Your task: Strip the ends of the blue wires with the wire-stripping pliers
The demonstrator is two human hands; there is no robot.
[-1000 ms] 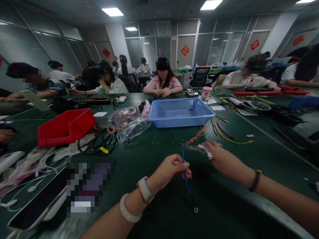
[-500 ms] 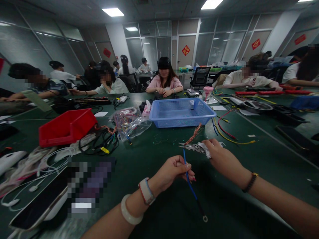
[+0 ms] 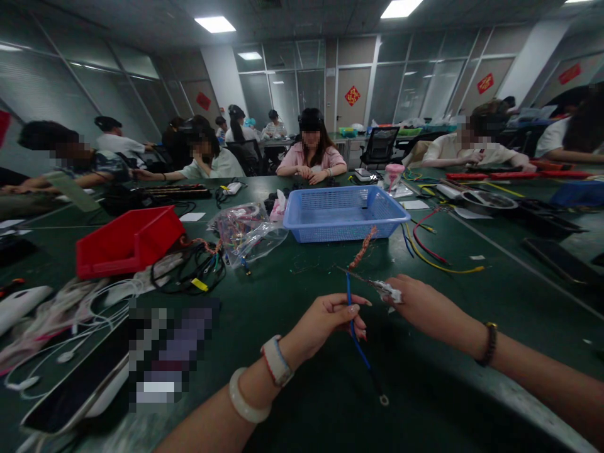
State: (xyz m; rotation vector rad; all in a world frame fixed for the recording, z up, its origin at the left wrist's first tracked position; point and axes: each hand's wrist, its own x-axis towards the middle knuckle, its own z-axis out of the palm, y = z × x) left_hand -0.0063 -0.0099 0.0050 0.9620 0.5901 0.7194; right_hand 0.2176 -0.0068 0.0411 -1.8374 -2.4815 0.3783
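My left hand is closed around a thin blue wire that runs up past the fingers and hangs down to a small ring terminal. My right hand grips a slim metal tool wrapped in white tape, its tip pointing left and touching the wire's top end. A twisted copper-coloured wire lies on the green table just beyond both hands.
A blue mesh basket stands beyond my hands, with a clear bag of wires and a red bin to its left. Black cables and white cords lie at left, red and yellow wires at right. Other people sit around the table.
My right hand has drawn nearer and lower with the tool, closer to my left hand. The blue wire's hanging end has swung slightly.
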